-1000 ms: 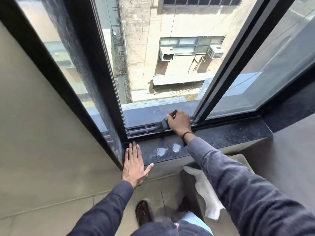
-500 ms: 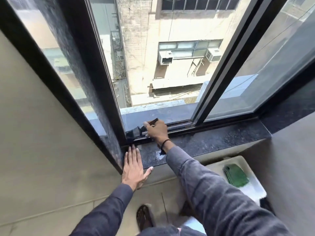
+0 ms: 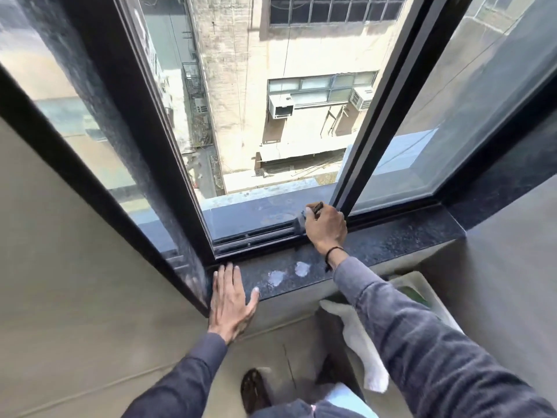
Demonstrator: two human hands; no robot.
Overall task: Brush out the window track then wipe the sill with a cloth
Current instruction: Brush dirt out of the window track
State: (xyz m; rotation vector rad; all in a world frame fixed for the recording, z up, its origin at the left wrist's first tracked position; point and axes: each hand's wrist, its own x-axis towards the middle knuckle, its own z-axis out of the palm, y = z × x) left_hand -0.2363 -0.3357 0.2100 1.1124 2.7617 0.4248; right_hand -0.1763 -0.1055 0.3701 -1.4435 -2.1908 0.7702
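While the open window fills most of the head view, the work sits low in the frame, at the track [image 3: 256, 236] — a band of dark metal rails running along the bottom of the opening, just beyond the sill [image 3: 376, 245]. The right hand [image 3: 325, 227] is clenched around a brush [image 3: 304, 220] at the right end of the exposed track, close to the foot of the slanting sash frame [image 3: 385, 116]. The brush head is pressed down into the rails; its dark handle tip pokes out above the knuckles (the bristles are blurred, so their exact contact is hard to judge). A thin black band circles that wrist, and a grey sleeve [image 3: 422, 342] runs back toward the camera.

The left hand [image 3: 230, 300] lies flat and empty — fingers spread — on the left end of the sill, beside the dark side frame. The sill is speckled dark stone, with two pale smudges [image 3: 289, 274] between the hands.

Below the sill on the right, a white cloth [image 3: 361, 348] hangs over the edge of a pale tub [image 3: 422, 282], well apart from both hands. Something green shows inside the tub, mostly hidden by the right sleeve. A dark shoe [image 3: 254, 390] rests on the tiled floor.
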